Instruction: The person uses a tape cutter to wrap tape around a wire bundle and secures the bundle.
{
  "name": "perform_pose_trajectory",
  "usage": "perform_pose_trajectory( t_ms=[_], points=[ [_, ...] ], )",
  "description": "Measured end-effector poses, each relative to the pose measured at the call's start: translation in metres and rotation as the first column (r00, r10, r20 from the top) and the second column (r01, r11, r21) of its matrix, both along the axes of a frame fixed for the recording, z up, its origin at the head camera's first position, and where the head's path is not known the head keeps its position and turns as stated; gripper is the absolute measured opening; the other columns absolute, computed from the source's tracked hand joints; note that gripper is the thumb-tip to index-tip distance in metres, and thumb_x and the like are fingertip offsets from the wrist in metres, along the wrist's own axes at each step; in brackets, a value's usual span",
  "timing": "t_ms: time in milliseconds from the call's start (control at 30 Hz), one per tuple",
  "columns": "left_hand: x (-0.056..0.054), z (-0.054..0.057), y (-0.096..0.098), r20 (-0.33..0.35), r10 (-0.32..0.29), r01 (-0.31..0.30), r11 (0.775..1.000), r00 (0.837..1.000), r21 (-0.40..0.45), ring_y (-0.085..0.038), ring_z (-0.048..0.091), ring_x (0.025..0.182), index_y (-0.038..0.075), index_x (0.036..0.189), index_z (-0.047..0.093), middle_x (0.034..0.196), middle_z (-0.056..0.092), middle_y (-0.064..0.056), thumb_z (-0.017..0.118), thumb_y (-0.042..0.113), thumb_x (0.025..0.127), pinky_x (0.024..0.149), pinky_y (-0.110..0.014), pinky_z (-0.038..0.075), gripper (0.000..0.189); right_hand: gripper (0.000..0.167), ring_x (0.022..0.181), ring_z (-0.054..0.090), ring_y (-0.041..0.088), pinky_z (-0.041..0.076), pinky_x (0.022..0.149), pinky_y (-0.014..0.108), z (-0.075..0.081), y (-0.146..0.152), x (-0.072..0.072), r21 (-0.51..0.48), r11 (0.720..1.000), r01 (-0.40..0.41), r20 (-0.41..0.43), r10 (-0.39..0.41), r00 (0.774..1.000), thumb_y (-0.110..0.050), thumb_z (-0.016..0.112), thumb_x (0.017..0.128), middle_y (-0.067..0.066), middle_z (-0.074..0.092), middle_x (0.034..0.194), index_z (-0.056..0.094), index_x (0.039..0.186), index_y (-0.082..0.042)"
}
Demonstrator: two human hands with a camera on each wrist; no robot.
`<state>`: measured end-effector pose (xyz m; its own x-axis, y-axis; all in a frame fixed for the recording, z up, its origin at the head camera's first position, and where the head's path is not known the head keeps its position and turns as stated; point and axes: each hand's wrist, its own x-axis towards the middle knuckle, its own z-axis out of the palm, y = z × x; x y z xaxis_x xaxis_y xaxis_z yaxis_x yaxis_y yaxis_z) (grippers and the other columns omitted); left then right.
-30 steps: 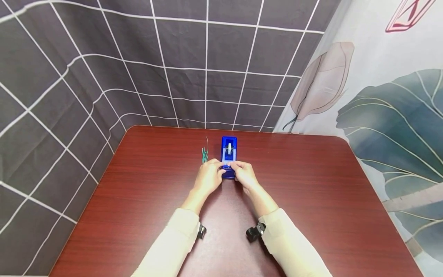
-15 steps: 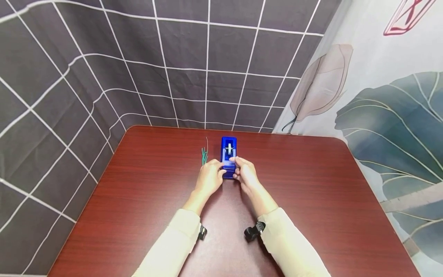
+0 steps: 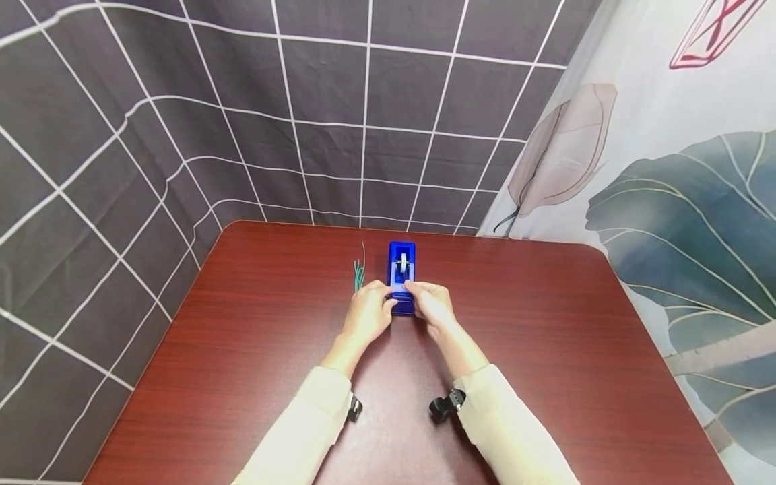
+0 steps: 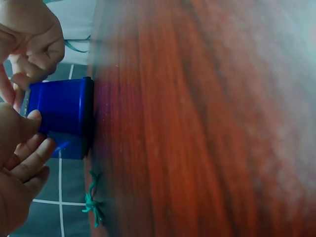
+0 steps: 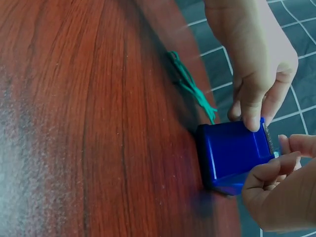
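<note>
A blue tape dispenser (image 3: 403,250) stands on the table near its far edge, with a pale tape roll (image 3: 403,263) in its well. Its toothed blade (image 5: 268,137) faces the person. My left hand (image 3: 367,311) grips the dispenser's left side, thumb on its near end by the blade; the right wrist view shows this grip from across. At the blade's other end, my right hand (image 3: 433,306) pinches the tape's free end (image 5: 276,154), a small pale bit by the fingertips. Both hands hide part of the dispenser's top in the head view.
A bundle of green cord (image 3: 359,275) lies left of the dispenser, just beyond the left hand. The reddish wooden table (image 3: 545,350) ends close behind the dispenser. A grey checked curtain (image 3: 315,155) hangs behind, a leaf-patterned white one (image 3: 642,121) at right.
The right fingers went forward over the dispenser's top, then came back slightly toward its near end. The left hand keeps its grip, and the dispenser stays in place.
</note>
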<state>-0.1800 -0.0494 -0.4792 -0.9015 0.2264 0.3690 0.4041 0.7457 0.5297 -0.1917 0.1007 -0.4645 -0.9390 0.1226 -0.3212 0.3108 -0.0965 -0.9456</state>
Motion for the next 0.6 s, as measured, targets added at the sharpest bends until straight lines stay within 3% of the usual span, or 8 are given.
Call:
perform_pose_trajectory(
  t_ms=[200,600],
  points=[
    [-0.0007,-0.0041,0.0024,-0.031,0.016,-0.016,1.000,0.999,-0.001,-0.028,0.071,0.091,0.002,0.107,0.077,0.097,0.071,-0.008,0.076,0.012,0.090,0.083,-0.041,0.056,0.020,0.019,0.042,0.032,0.006,0.024,0.046,0.023,-0.0006,0.0000,0.0026,0.029,0.999,0.027,-0.014,-0.027,1.000,-0.016,0.071,0.094,-0.007,0.041,0.048,0.076,0.083,-0.001],
    [0.0008,-0.0050,0.0055,-0.037,0.036,-0.037,0.999,0.999,-0.012,-0.029,0.070,0.086,0.003,0.105,0.077,0.093,0.070,-0.008,0.077,0.012,0.089,0.080,-0.041,0.056,0.018,0.018,0.042,0.036,0.004,0.027,0.044,0.019,-0.0008,-0.0030,0.0077,0.017,0.999,0.029,-0.068,-0.028,0.997,-0.010,0.070,0.092,-0.005,0.048,0.052,0.073,0.079,0.003]
  ],
)
